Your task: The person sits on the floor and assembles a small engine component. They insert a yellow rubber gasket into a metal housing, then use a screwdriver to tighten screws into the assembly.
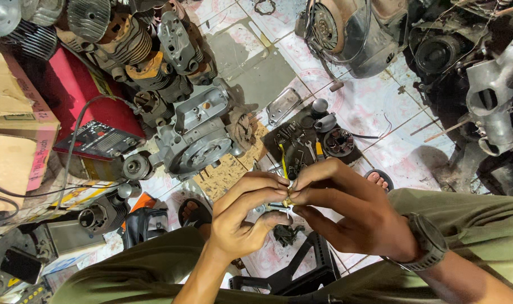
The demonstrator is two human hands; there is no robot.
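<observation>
Brass-yellow small part (289, 201) pinched btwn fingers of left hand (242, 217) & right hand (346, 211), both curled inward.

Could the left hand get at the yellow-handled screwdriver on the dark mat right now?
Probably not at once: the left hand and right hand both pinch a small brass part; the yellow-handled screwdriver lies uncovered just beyond them.

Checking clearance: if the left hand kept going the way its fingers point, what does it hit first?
The left hand points right, toward the right hand. It meets the small yellowish part pinched between both hands' fingertips, then at once the right hand's fingers. They already touch, so there is no free path; depth is otherwise unclear.
</observation>
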